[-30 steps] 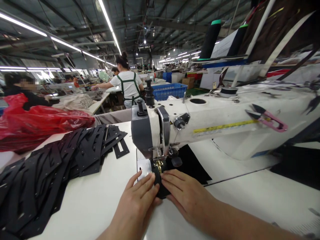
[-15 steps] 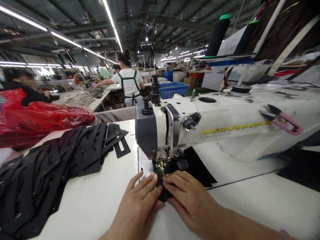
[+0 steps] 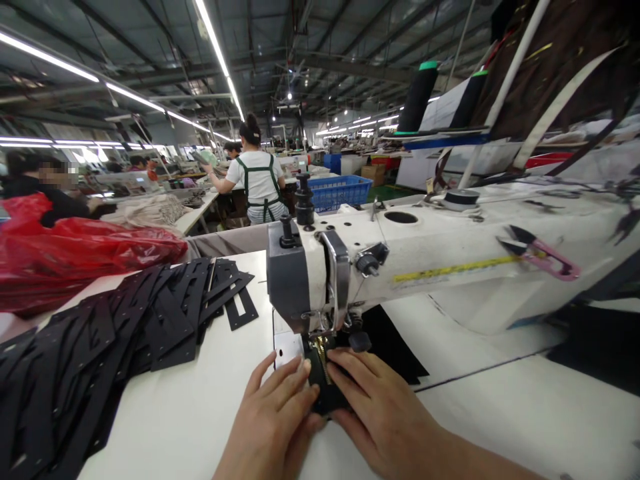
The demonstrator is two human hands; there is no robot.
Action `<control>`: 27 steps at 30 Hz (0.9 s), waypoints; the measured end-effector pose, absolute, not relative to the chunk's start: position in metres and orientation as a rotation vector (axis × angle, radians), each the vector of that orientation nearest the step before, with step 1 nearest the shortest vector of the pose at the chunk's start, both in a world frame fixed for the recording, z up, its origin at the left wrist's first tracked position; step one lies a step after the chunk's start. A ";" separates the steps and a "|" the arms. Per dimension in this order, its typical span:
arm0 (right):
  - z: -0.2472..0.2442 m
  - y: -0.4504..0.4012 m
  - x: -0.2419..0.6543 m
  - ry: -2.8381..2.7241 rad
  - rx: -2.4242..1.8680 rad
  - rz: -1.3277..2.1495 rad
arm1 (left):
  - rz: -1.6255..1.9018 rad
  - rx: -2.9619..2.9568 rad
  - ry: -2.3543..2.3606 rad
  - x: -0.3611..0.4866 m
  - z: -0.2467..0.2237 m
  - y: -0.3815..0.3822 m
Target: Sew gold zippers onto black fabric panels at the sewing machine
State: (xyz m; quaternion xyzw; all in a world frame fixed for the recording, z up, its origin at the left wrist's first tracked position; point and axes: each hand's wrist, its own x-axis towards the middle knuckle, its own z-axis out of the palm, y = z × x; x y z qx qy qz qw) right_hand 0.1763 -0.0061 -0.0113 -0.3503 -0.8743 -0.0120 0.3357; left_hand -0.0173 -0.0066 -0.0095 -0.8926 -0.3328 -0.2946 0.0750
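Note:
Under the presser foot of a white sewing machine (image 3: 320, 267) lies a black piece (image 3: 325, 395) with a gold-toothed zipper (image 3: 321, 357) along it. My left hand (image 3: 280, 407) is at its left side, index finger on top and thumb at the near edge, the outer fingers spread over the metal plate. From the right, my right hand (image 3: 383, 403) holds the same piece, fingertips beside the zipper teeth and thumb at the near edge. The needle point is hard to make out. Black fabric (image 3: 385, 340) lies behind the right hand, beneath the machine arm.
Many black cut frame pieces (image 3: 165, 320) are fanned along the table's left. A red plastic bag (image 3: 90, 247) is beyond them. Pink-handled thread snips (image 3: 545, 257) rest against the machine arm, near a yellow tape measure (image 3: 455, 269). A co-worker (image 3: 257, 173) stands ahead by a blue crate (image 3: 340, 190).
The black piece and both hands sit slightly nearer me, with more zipper showing, while the whole view has shifted a little. The co-worker ahead has raised the left arm with something pale.

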 end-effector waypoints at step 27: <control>-0.007 0.013 0.174 -2.303 -0.816 0.025 | -1.125 -2.520 -0.942 -0.014 -0.037 0.017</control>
